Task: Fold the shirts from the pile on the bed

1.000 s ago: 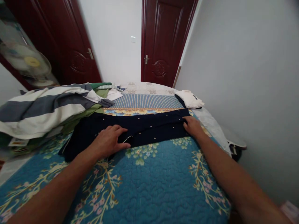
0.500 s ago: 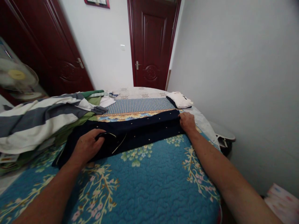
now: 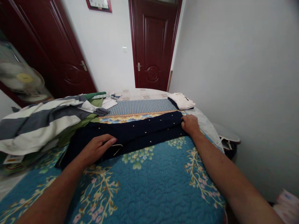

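Lies stretched sideways across flowered blue quilt [image 3: 151,183], just in front of both forearms' reach: navy garment [image 3: 137,132], long and narrow, folded lengthwise, sprinkled with small pale dots. Looks mostly flat, with shallow creases running along toward right end. Widens at left, reaching to green cloth [image 3: 80,126] and striped cloth [image 3: 44,118]. Shows thin pale trim [image 3: 121,145] near middle of close edge, bent to a point beside dark opening. Rests left hand [image 3: 97,151] over wide left part, thumb close to forefinger, both pointing toward trim; cannot tell about any pinch on cloth. Keeps right hand [image 3: 190,124] clamped on right end, fingertips curled in at edge, near folded white cloth [image 3: 182,101] but apart from it. Differs from half a second ago: sits lower and flatter around trim, with raised loop under left hand gone down and gap between trim lines narrower. Shows less of a ridge toward right end. Extends left thumb now, instead of hooking under lifted edge. Matches at right: same end, same grip. Shows a bit more of wall clock [image 3: 100,4] at top.
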`<state>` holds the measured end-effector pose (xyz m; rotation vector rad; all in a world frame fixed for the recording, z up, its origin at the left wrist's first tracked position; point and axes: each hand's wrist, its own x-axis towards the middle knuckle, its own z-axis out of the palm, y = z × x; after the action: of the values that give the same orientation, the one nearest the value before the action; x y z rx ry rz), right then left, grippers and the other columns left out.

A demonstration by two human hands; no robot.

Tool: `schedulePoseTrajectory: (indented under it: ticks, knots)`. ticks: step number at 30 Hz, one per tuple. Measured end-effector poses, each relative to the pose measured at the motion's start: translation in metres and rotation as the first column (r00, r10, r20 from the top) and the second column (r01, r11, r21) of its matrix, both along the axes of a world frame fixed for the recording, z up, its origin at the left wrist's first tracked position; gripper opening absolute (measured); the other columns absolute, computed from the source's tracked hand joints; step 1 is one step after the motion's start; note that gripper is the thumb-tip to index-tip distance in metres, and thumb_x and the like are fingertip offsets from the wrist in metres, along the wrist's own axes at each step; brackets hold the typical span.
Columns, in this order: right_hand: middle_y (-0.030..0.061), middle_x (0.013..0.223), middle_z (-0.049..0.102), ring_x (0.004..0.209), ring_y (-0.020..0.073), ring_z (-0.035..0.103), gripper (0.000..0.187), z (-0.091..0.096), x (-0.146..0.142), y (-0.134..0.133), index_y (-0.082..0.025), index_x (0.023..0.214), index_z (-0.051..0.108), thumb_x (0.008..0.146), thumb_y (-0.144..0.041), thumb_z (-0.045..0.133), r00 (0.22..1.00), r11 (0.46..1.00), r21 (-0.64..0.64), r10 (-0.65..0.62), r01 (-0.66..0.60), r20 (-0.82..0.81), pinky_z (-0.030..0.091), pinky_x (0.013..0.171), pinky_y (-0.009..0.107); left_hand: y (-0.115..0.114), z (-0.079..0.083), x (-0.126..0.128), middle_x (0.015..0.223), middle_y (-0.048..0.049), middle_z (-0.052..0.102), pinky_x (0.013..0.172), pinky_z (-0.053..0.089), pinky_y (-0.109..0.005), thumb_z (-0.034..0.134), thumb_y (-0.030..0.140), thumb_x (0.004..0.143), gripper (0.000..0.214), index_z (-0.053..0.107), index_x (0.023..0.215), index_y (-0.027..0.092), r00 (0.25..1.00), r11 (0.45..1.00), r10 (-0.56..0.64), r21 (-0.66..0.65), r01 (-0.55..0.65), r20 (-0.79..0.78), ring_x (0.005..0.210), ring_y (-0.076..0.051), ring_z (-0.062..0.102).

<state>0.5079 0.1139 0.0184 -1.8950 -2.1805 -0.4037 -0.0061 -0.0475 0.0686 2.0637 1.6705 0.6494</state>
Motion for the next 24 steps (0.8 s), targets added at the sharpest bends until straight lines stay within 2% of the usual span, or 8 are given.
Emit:
schedulePoseTrajectory:
  ticks: [4,6,9,13,16,18,20,24]
  knots:
    - [0.0186,0.116,0.072,0.117,0.0326,0.06,0.03,-0.004,-0.001,0.0,-0.016,0.114,0.075,0.093,-0.018,0.054,0.998,0.999,-0.02,-0.05,0.051,0.038,0.034,0.107,0.044,0.029,0.002,-0.001,0.123,-0.0095,0.08,0.108,0.053,-0.038,0.038,0.064,0.103,0.062,0.081,0.116,0.022,0.992,0.984,0.119,0.135,-0.113,-0.038,0.118,-0.029,0.072]
    - [0.0192,0.117,0.072,0.117,0.0326,0.061,0.03,-0.006,-0.001,0.001,-0.016,0.113,0.075,0.094,-0.017,0.053,0.994,0.995,-0.034,-0.095,0.097,0.044,0.036,0.105,0.045,0.048,-0.009,-0.001,0.133,-0.0125,0.077,0.113,0.05,-0.04,0.04,0.059,0.102,0.061,0.077,0.128,0.019,0.982,0.981,0.112,0.173,-0.086,-0.149,0.125,-0.03,0.07]
    - [0.0212,0.117,0.072,0.116,0.0343,0.063,0.03,-0.007,0.001,0.001,-0.016,0.115,0.075,0.095,-0.018,0.052,0.987,0.987,-0.029,-0.157,0.158,0.031,0.039,0.102,0.047,0.07,-0.033,0.0,0.154,-0.017,0.063,0.122,0.041,-0.049,0.041,0.053,0.102,0.062,0.066,0.147,0.018,0.936,0.99,0.115,0.119,-0.08,-0.331,0.144,-0.032,0.057]
    - [0.0225,0.115,0.072,0.113,0.0352,0.065,0.031,-0.007,0.008,0.001,-0.015,0.113,0.077,0.096,-0.019,0.051,0.974,0.974,0.005,-0.226,0.226,0.012,0.041,0.1,0.049,0.072,-0.054,-0.003,0.172,-0.0175,0.041,0.126,0.025,-0.07,0.048,0.067,0.1,0.075,0.051,0.162,0.024,0.872,0.985,0.158,0.008,-0.174,-0.463,0.162,-0.04,0.031]
    - [0.0224,0.109,0.072,0.109,0.0345,0.066,0.028,-0.007,0.013,0.0,-0.014,0.104,0.078,0.095,-0.017,0.052,0.975,0.975,0.043,-0.219,0.218,0.035,0.042,0.098,0.048,0.067,-0.057,-0.007,0.175,-0.0177,0.036,0.127,0.021,-0.071,0.049,0.077,0.096,0.087,0.047,0.165,0.024,0.881,0.987,0.137,-0.013,-0.161,-0.453,0.163,-0.042,0.026]
    - [0.0212,0.107,0.073,0.107,0.0338,0.066,0.026,-0.006,0.013,0.001,-0.014,0.1,0.078,0.093,-0.017,0.053,0.988,0.983,0.113,-0.151,0.146,0.032,0.044,0.097,0.047,0.064,-0.057,-0.007,0.176,-0.0167,0.034,0.127,0.021,-0.072,0.05,0.081,0.094,0.091,0.046,0.165,0.025,0.879,0.984,0.159,0.004,-0.175,-0.45,0.163,-0.044,0.025]
    - [0.0193,0.108,0.074,0.106,0.0326,0.067,0.026,-0.007,0.005,0.003,-0.014,0.101,0.077,0.091,-0.016,0.053,1.0,0.982,0.191,-0.011,0.011,0.002,0.047,0.097,0.046,0.063,-0.057,-0.004,0.177,-0.0152,0.032,0.126,0.019,-0.075,0.05,0.086,0.091,0.096,0.043,0.167,0.027,0.863,0.974,0.208,0.02,-0.224,-0.46,0.164,-0.046,0.021]
    - [0.0185,0.121,0.074,0.116,0.0316,0.067,0.034,-0.009,-0.05,0.001,-0.013,0.119,0.075,0.094,-0.016,0.05,0.928,0.909,0.252,0.363,-0.332,-0.086,0.051,0.105,0.047,0.062,-0.058,0.003,0.179,-0.0176,0.025,0.123,0.015,-0.082,0.048,0.096,0.081,0.116,0.033,0.172,0.026,0.83,0.935,0.302,-0.024,-0.354,-0.469,0.164,-0.051,0.015]
